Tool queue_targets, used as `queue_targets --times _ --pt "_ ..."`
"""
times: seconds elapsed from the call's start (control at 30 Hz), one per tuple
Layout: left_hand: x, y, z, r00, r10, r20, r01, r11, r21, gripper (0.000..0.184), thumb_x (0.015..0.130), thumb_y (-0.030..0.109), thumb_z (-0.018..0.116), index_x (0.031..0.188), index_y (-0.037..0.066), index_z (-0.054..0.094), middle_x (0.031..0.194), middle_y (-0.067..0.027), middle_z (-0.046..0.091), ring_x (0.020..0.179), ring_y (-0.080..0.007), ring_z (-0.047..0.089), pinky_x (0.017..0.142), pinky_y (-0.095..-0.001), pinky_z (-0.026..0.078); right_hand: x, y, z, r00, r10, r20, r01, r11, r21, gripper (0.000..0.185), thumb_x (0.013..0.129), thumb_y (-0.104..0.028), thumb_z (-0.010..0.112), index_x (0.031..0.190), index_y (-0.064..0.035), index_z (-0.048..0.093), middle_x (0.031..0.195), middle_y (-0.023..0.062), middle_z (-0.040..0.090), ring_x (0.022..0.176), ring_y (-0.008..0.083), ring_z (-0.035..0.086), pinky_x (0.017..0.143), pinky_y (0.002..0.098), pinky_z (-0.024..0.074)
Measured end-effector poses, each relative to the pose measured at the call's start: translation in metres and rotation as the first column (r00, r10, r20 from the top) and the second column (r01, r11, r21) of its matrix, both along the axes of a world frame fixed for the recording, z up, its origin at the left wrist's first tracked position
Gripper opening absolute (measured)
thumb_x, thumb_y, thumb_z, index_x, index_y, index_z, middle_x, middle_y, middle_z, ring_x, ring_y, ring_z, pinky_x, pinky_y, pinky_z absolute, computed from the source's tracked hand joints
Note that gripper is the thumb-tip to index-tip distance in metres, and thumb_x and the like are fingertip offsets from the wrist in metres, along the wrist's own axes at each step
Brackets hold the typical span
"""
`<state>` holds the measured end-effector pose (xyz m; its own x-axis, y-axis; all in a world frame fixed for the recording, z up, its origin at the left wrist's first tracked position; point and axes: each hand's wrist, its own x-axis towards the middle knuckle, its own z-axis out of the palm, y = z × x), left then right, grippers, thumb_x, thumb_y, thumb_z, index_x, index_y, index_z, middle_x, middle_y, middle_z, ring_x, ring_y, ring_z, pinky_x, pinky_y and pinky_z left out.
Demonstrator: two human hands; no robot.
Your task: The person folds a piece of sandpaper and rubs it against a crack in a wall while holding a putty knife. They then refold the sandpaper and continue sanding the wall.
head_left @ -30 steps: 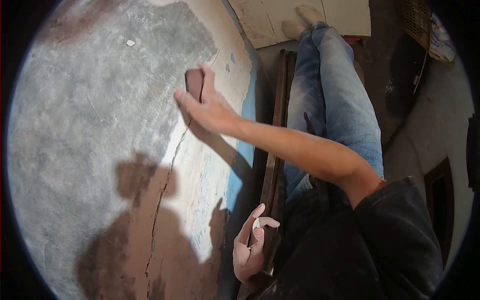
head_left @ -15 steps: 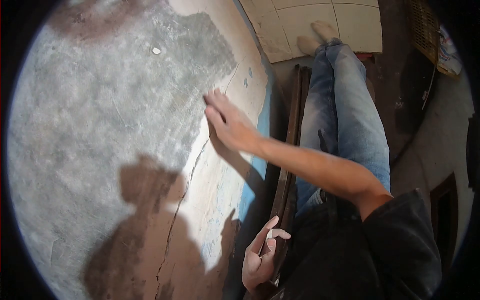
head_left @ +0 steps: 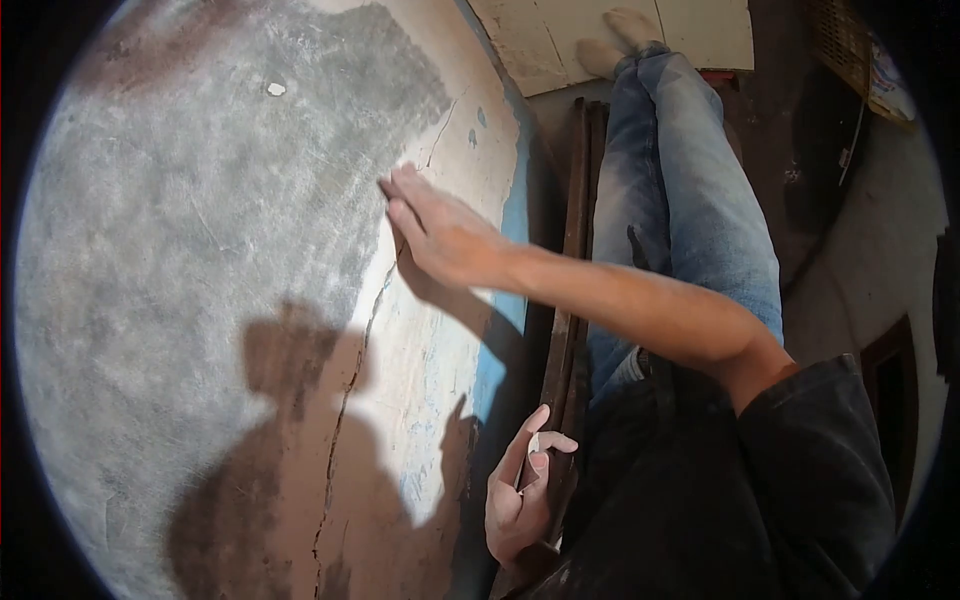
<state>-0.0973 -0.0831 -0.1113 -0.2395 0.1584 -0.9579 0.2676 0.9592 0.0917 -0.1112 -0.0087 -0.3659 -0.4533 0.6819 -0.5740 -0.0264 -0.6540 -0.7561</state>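
The wall [head_left: 180, 230] fills the left side of my view, its broad surface mottled grey with faint scratches and a reddish-brown stain [head_left: 165, 40] at the far left. To the right of the grey, a cream-white band [head_left: 480, 175] runs from far to near, scuffed and flecked with blue; a worn blue strip [head_left: 517, 205] borders it. My shadow [head_left: 260, 480] darkens the near part. A jagged crack [head_left: 338, 430] runs lengthwise through the band, and a small white spot [head_left: 276, 89] marks the far grey area.

My right hand [head_left: 440, 230] lies at the grey-cream edge, fingers close together over a dark piece [head_left: 386, 187]; only its edge shows, so I cannot tell its full shape. Nearer me, beside the brown rail [head_left: 579, 190], my left hand [head_left: 518, 495] is curled narrow around a small whitish piece [head_left: 535, 443], mostly hidden by my fingers.
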Motion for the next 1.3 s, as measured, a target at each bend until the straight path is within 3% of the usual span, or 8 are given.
queue_targets --times 0.2,0.33,0.37,0.5,0.6,0.8,0.9,1.3 --pt "0.009 0.008 0.0 0.992 0.079 -0.102 -0.088 0.992 -0.09 0.074 0.094 0.053 0.052 0.13 -0.011 0.047 0.09 -0.0066 0.067 0.091 -0.0132 0.056 0.092 -0.028 0.038 -0.002 0.007 0.003 0.999 0.019 0.026 -0.02 1.0 0.021 0.051 0.102 -0.026 0.025 0.137 0.0092 0.037 0.145 0.0323 0.03 0.139 0.0387 0.028 0.117 0.0415 0.0219" --pt "0.0 -0.004 0.0 0.998 -0.053 -0.021 0.053 0.998 0.023 0.05 0.101 0.034 0.046 0.135 -0.002 0.047 0.094 -0.0076 0.067 0.075 -0.0087 0.052 0.074 -0.022 0.042 0.004 -0.003 0.021 1.0 0.024 -0.005 -0.023 0.997 0.076 0.052 0.103 -0.027 0.026 0.139 0.0103 0.033 0.149 0.0328 0.021 0.143 0.0386 0.017 0.119 0.0392 0.0135" --pt "0.0 -0.001 0.001 0.999 -0.042 -0.031 0.042 0.999 0.009 0.049 0.101 0.034 0.046 0.135 -0.002 0.047 0.094 -0.0076 0.067 0.076 -0.0091 0.052 0.074 -0.0225 0.042 -0.006 -0.001 0.006 0.989 -0.083 0.127 0.061 0.984 0.168 0.049 0.103 -0.026 0.026 0.132 0.0108 0.039 0.138 0.0332 0.037 0.134 0.0403 0.036 0.115 0.0419 0.0263" --pt "0.0 -0.001 0.004 0.998 -0.061 -0.034 0.061 0.998 0.007 0.049 0.101 0.033 0.046 0.135 -0.002 0.047 0.094 -0.0081 0.067 0.079 -0.0113 0.054 0.076 -0.025 0.044 -0.01 0.008 0.007 0.995 -0.087 0.051 0.088 0.996 -0.011 0.031 0.102 -0.021 0.029 0.109 0.0054 0.043 0.098 0.0239 0.048 0.092 0.038 0.054 0.092 0.05 0.0414" --pt "0.0 -0.006 -0.001 0.998 -0.057 -0.022 0.057 0.998 0.005 0.048 0.102 0.032 0.045 0.135 -0.002 0.047 0.094 -0.0086 0.067 0.081 -0.0125 0.055 0.078 -0.0258 0.044 -0.015 -0.03 0.042 0.937 -0.255 0.239 0.15 0.911 0.383 0.036 0.101 -0.02 0.03 0.116 0.0089 0.046 0.109 0.0268 0.05 0.109 0.0401 0.053 0.1 0.0455 0.0401" --pt "0.004 -0.003 0.001 0.996 -0.076 -0.038 0.078 0.996 0.041 0.046 0.102 0.031 0.045 0.135 -0.001 0.047 0.093 -0.0087 0.067 0.086 -0.0129 0.056 0.086 -0.0272 0.044 -0.006 0.005 0.018 0.99 -0.021 0.141 0.016 0.999 0.037 0.046 0.102 -0.023 0.026 0.127 0.013 0.042 0.129 0.0324 0.044 0.132 0.0413 0.036 0.115 0.0438 0.0273" --pt "0.011 0.005 0.001 0.991 0.072 -0.115 -0.083 0.992 -0.09 0.069 0.093 0.051 0.055 0.131 -0.007 0.049 0.09 -0.0054 0.067 0.081 -0.0091 0.051 0.082 -0.0262 0.04 -0.001 -0.018 0.061 0.994 -0.006 0.114 -0.015 0.983 0.184 0.048 0.103 -0.026 0.029 0.129 0.013 0.04 0.14 0.0342 0.034 0.135 0.0437 0.031 0.115 0.0446 0.0261" --pt "0.011 -0.004 0.007 0.999 0.039 -0.031 -0.041 0.998 -0.045 0.062 0.098 0.043 0.05 0.136 -0.005 0.043 0.095 -0.0049 0.064 0.072 -0.0048 0.041 0.074 -0.0213 0.037 0.004 -0.034 0.069 0.998 0.001 0.056 -0.012 0.983 0.184 0.045 0.102 -0.025 0.027 0.14 -0.003 0.039 0.15 0.0283 0.022 0.141 0.0422 0.021 0.112 0.0553 0.0227"
